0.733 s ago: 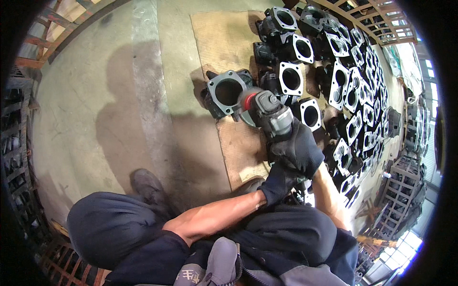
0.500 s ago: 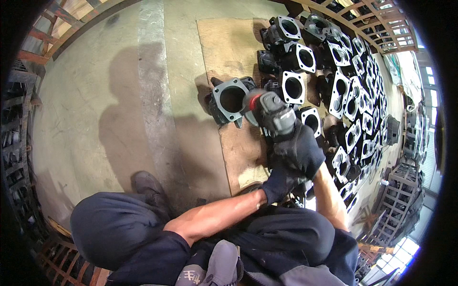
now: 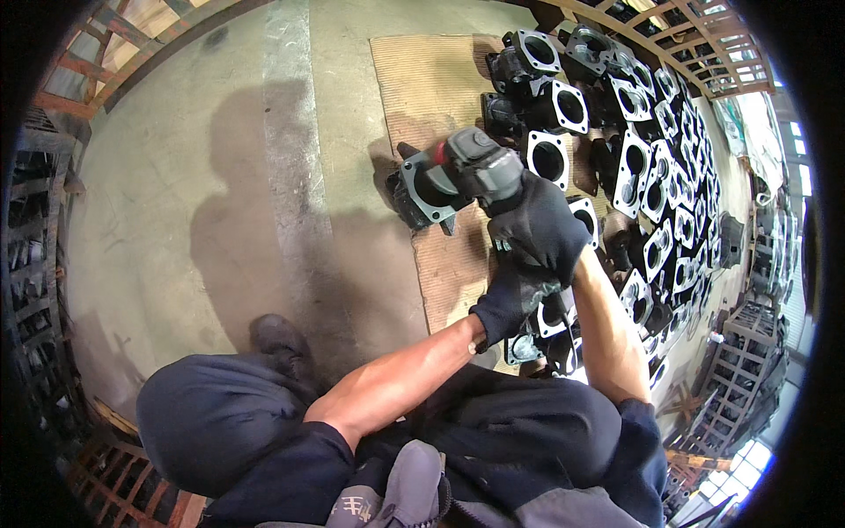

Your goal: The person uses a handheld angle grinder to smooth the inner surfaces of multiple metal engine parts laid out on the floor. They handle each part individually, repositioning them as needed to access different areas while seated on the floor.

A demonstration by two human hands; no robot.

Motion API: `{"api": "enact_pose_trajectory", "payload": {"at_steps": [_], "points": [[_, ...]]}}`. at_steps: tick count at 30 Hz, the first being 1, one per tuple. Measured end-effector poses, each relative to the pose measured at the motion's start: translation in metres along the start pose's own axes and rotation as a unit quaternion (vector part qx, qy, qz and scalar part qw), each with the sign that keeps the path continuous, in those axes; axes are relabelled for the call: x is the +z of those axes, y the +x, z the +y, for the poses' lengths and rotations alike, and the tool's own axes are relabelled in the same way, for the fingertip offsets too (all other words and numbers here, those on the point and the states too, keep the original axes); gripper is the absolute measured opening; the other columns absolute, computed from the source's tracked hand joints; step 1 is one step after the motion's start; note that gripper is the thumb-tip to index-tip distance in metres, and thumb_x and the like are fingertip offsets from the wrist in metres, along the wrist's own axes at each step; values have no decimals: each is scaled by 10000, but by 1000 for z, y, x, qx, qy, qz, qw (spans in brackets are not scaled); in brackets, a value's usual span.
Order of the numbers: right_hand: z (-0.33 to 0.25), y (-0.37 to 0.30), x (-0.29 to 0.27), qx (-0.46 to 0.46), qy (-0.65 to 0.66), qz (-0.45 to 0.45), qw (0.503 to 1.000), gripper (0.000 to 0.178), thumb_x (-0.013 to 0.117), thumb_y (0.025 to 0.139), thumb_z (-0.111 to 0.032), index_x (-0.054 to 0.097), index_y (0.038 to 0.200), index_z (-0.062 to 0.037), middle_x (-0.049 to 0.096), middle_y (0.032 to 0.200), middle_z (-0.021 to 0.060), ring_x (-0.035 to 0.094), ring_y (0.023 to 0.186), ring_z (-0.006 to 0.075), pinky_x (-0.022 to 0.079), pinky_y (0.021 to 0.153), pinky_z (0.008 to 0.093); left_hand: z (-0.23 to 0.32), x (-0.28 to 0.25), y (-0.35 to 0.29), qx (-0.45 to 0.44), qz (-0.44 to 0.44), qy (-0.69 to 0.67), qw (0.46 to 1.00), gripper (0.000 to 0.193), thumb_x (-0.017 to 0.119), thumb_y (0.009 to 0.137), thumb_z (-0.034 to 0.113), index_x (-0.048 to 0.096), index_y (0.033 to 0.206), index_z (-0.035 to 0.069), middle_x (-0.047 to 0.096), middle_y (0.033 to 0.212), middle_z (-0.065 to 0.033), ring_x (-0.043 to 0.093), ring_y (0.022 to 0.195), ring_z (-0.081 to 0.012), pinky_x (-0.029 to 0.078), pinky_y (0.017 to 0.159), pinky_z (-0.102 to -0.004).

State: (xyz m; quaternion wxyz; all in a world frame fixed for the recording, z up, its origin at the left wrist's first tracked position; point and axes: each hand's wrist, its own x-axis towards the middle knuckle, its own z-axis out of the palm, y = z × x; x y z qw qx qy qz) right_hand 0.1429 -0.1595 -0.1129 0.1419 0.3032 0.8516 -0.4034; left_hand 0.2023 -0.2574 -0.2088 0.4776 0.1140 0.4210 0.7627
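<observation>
Both my hands, in dark gloves, grip an angle grinder with a dark body and a red ring point(image 3: 484, 167). My right hand point(image 3: 546, 224) is wrapped round it just behind the head. Lower and nearer to me, my left hand point(image 3: 518, 295) is closed round the rear of its body, its fingers partly hidden. The grinder's head hangs over a black metal casting point(image 3: 440, 214) with a pale machined flange and a large round bore. It covers the flange's upper right part. Whether the disc touches the metal I cannot tell.
A ribbed cardboard sheet point(image 3: 422, 84) lies under the casting. Rows of similar castings point(image 3: 547, 157) stand close on the right. Slatted metal crates point(image 3: 141, 53) line the far left and far right point(image 3: 744, 352). My shoe point(image 3: 280, 339) rests on the concrete floor point(image 3: 176, 167).
The grinder has moved left, from the casting's right edge to over its flange and bore. Both my hands have shifted with it, the right one rising slightly.
</observation>
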Motion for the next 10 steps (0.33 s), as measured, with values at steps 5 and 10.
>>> {"api": "enact_pose_trajectory", "payload": {"at_steps": [5,10], "points": [[-13,-6,17,14,-55,-51,997,478,775,611,-201,617,1018,-5,693,894,174,678,867,307,524,787,324,0,-20,-25,57,-50,204,976,186,653,848,154,678,910,-20,705,875,-116,668,858,-241,515,803,-354],[6,-35,14,1,-19,-68,997,575,794,648,-227,577,1153,-57,706,1017,99,673,969,250,494,897,279,-25,4,-43,-33,-46,243,968,515,697,834,188,514,1276,-2,579,1269,-174,517,1226,-275,375,1052,-378]]}}
